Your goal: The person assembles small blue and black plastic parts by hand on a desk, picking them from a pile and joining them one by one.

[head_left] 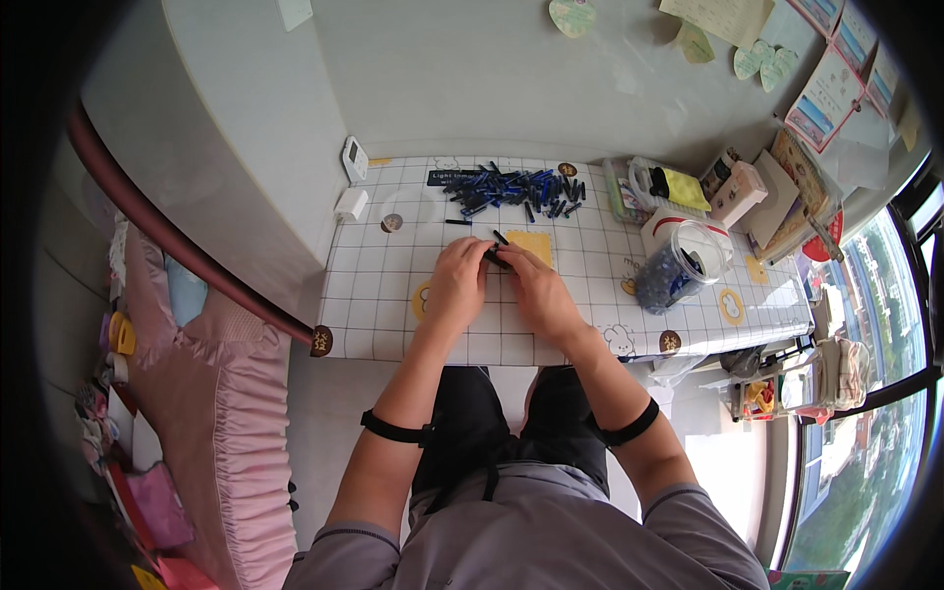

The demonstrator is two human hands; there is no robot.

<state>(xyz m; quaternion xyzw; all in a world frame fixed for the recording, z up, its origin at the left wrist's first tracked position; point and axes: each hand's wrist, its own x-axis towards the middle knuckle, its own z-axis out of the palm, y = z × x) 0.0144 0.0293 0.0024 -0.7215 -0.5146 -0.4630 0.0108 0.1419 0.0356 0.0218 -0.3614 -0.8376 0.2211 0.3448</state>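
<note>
My left hand [460, 282] and my right hand [541, 293] are close together above the near middle of the table. The fingers of both are closed round a short black pen-like piece [496, 258], which they partly hide. Another small black piece [500, 237] shows just beyond the right fingertips; whether it touches them I cannot tell. Farther off lies a loose pile of short black and dark-blue pen-like pieces [516, 187]. One black piece [458, 221] lies apart, beyond my left hand.
The table [369, 324] has a white gridded cover. At right stands a clear jar [678, 270] with bluish contents, beside a plastic box [626, 192], a yellow cloth [685, 189] and books [782, 202]. A white timer [355, 159] stands at the back left. A wall rises behind.
</note>
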